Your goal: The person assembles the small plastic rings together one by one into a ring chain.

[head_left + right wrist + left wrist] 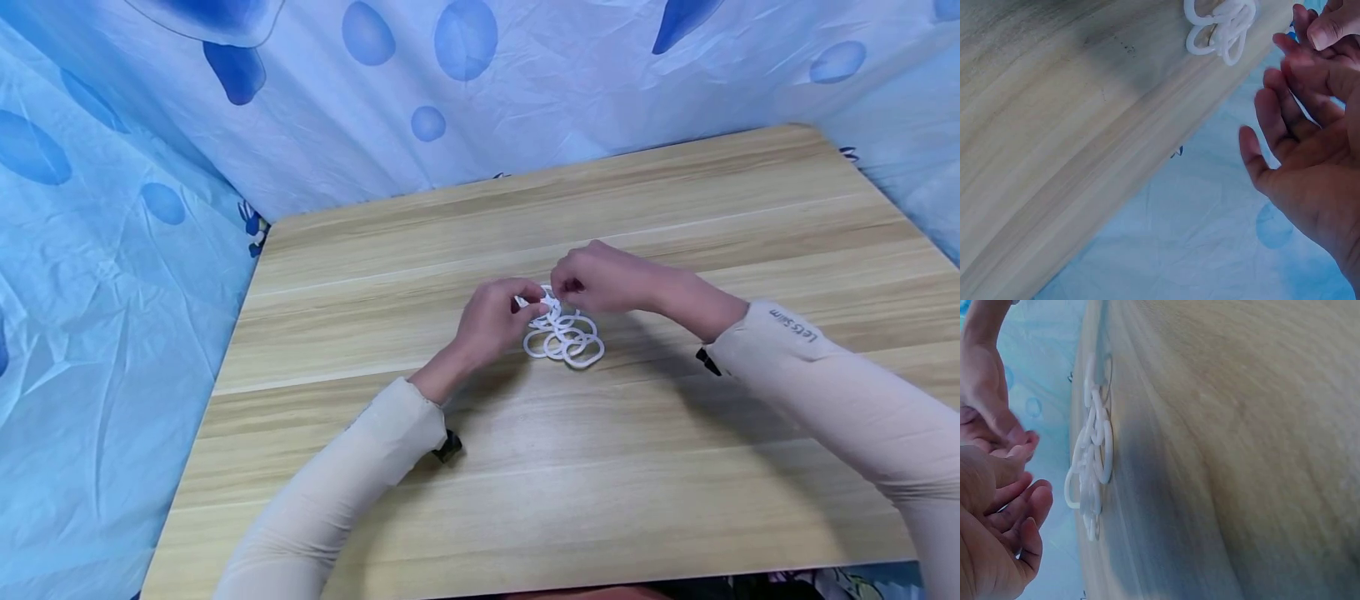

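Note:
A small heap of overlapping white loops (576,362) lies on the wooden table. Whether they are one looped cord or separate linked rings, I cannot tell. In the left wrist view the white loops (1107,450) lie apart from both hands. My left hand (495,318) is just above the heap's left side, its thumb and forefinger a little apart. Over the far right side is my right hand (603,279), fingers bent downward. From the right wrist, the right hand (1310,144) shows loosely bent fingers close to the left hand's (1338,31) fingertips. Nothing is visible in either grasp.
The wood-grain table (480,517) reaches out on all sides of the heap. A blue patterned sheet (465,108) hangs behind the far edge and along the left. Black wrist devices (447,446) show under the pale sleeves (390,425).

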A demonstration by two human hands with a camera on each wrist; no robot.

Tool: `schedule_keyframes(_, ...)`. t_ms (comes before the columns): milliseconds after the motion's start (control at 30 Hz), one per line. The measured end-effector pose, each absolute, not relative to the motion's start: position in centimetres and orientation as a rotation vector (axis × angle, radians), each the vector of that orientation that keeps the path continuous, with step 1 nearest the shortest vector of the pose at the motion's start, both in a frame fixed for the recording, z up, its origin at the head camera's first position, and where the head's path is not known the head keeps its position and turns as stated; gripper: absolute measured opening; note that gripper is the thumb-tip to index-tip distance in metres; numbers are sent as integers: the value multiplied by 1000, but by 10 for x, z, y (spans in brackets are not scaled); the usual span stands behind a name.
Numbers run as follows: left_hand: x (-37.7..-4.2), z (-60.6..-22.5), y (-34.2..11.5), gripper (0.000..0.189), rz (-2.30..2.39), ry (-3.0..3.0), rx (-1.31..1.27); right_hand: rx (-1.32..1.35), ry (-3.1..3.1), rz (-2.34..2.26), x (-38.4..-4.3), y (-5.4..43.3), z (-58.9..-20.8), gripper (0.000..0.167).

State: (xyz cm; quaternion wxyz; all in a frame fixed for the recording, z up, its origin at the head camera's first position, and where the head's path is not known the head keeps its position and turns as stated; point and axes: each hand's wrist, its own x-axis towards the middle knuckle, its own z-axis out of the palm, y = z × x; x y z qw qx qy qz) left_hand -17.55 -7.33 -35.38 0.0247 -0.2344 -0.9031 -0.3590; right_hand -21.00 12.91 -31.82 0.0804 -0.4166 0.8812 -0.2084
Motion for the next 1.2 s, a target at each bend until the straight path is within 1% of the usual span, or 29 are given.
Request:
schedule_keyframes(100, -175, -355, -75, 11, -1114, -2842, -688, -1141, 2558, -461, -206, 129, -321, 11)
schedule_keyframes(200, -174, -354, -76, 8, -1113, -2869, -655, -1105, 2497, -325, -200, 129, -328, 20)
schedule_keyframes(267, -174, -354, -77, 7, -1110, -2878, -645, -1126, 2499, -282, -196, 128, -334, 25)
schedule_keyframes(500, -174, -354, -77, 5, -1087, -2905, -668, -1247, 2563, -296, -193, 127, -342, 24)
schedule_keyframes(733, -174, -354, -76, 7, -1153, -2918, -733, -1137, 2567, -508, -199, 129, -328, 18)
schedule_keyframes(967, -174, -352, -73, 24, -1281, -2872, -773, -1238, 2686, -738, -203, 130, -315, 16)
schedule_keyframes(1200, -173, -350, -74, 9, -1443, -2841, -626, -1211, 2849, -868, -204, 131, -314, 15)
